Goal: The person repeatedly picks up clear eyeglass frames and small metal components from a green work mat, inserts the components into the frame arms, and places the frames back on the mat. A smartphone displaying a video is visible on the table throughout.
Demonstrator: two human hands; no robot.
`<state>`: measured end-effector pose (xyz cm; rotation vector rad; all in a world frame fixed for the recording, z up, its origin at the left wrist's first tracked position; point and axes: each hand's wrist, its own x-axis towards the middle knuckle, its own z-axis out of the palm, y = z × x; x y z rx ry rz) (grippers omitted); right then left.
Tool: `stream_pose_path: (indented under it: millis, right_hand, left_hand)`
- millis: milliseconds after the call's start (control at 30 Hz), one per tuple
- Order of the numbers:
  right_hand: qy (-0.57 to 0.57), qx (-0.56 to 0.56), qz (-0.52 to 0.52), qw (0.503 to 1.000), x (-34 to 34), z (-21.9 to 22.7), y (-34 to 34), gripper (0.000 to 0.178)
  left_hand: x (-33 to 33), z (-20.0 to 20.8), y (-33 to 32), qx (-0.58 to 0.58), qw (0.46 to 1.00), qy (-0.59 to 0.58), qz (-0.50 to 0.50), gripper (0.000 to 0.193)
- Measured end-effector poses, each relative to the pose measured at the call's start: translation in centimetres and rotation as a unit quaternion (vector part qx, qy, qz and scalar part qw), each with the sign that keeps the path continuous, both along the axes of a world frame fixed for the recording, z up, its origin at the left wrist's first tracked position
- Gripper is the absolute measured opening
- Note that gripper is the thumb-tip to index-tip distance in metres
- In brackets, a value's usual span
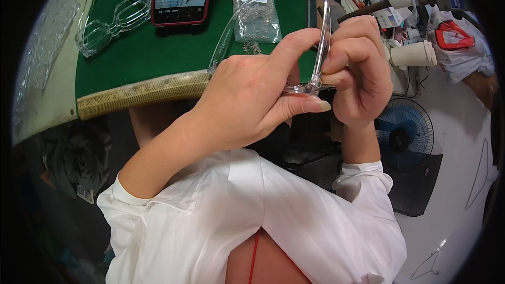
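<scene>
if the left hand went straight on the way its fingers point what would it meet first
Likely the right hand, just beyond the clear glasses frame that the left hand holds, though depth is hard to judge.

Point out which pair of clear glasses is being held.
The clear pair in the left hand, with the right hand at its hinge; the other clear glasses lie left of the phone, untouched.

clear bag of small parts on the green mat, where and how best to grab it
Probably pinch the right edge of the clear bag, coming from the right: the bag lies flat, a clear glasses temple crosses its left side in this view, and loose parts lie by its lower edge.
</scene>
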<state>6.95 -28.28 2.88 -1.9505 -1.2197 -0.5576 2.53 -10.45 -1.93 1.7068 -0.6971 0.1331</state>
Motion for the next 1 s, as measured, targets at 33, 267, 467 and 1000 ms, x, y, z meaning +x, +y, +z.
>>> stream_pose_path:
  millis: [33, 267, 467, 1000]
  right_hand:
    - [0.003, 0.002, -0.001, 1.0, -0.04, -0.04, -0.03, 0.016]
    - [0.0, 0.008, 0.007, 1.0, 0.24, -0.03, -0.27, 0.018]
    - [0.028, 0.01, 0.022, 0.999, 0.51, 0.24, -0.31, 0.019]
    - [0.027, 0.034, 0.008, 0.999, 0.07, 0.01, -0.07, 0.02]
  left_hand:
    - [-0.01, -0.03, -0.03, -0.003, 1.0, -0.003, 0.002, 0.069]
    - [0.03, -0.1, -0.19, -0.011, 1.0, -0.006, 0.0, 0.069]
    - [-0.01, 0.12, -0.06, -0.013, 1.0, 0.014, -0.016, 0.069]
    - [-0.09, 0.36, -0.17, -0.063, 0.993, 0.087, -0.056, 0.066]
